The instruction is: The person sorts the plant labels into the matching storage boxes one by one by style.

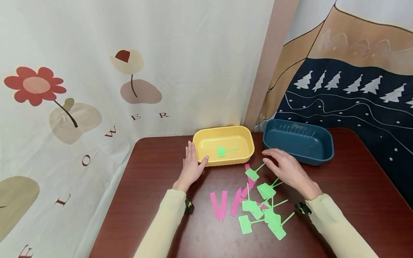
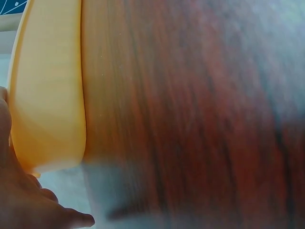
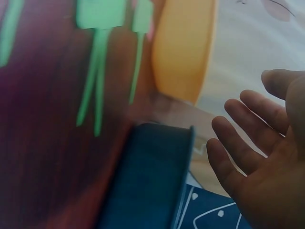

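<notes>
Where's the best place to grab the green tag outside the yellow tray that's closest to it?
Probably by its thin stem, coming from above on the right. The stem points up and right in the head view, away from the other green tags, while the flat head lies partly over pink, so pinching there could catch a pink strip too.

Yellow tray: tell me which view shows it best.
Head: it shows the yellow tray nearly whole, a green tag inside. Left wrist shows only part of its outside; right wrist likewise, cut off above.
</notes>
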`<state>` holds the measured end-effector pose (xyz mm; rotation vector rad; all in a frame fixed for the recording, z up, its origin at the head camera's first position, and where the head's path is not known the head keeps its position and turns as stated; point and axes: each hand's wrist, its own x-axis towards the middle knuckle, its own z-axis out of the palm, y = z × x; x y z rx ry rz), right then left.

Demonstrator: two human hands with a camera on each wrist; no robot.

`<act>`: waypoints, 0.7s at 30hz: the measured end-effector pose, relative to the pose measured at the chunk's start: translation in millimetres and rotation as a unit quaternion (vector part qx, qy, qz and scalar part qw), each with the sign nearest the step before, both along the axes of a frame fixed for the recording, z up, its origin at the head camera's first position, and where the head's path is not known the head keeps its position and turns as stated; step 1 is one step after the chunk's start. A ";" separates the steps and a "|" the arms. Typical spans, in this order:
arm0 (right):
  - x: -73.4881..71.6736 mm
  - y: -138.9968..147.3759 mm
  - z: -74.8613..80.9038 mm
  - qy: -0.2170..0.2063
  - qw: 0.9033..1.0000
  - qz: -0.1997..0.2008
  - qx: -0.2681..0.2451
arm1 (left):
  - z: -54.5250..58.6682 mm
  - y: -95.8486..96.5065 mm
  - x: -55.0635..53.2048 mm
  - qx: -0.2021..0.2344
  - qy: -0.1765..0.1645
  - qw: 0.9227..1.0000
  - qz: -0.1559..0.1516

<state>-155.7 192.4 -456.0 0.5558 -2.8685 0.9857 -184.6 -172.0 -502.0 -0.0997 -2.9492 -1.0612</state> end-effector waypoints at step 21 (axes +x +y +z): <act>-10.6 6.0 -30.8 -0.039 0.993 0.064 0.092 | 7.2 -4.8 -2.7 -0.066 0.028 0.996 -0.048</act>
